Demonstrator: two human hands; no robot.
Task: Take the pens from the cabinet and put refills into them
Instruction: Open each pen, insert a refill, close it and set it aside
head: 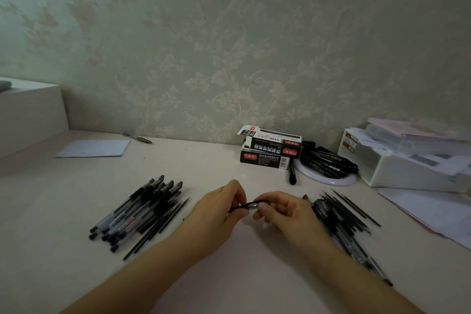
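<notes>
In the head view, my left hand (224, 208) and right hand (279, 209) met over the middle of the tabletop (204, 160), each pinching one end of a single pen (251, 205) held just above the surface. The left fingers curled round the dark barrel; the right fingertips gripped the silvery tip end. Whether the refill was already seated, I couldn't tell.

A pile of pens (139, 211) lay to the left, another pile (344, 222) to the right, with loose refills mixed in. Boxes (270, 146) stood by the wall.

I judged the risks plain: cross-threading the tip if I twisted it off-axis, or dropping the small part into either pile, where it would vanish among the black barrels.
</notes>
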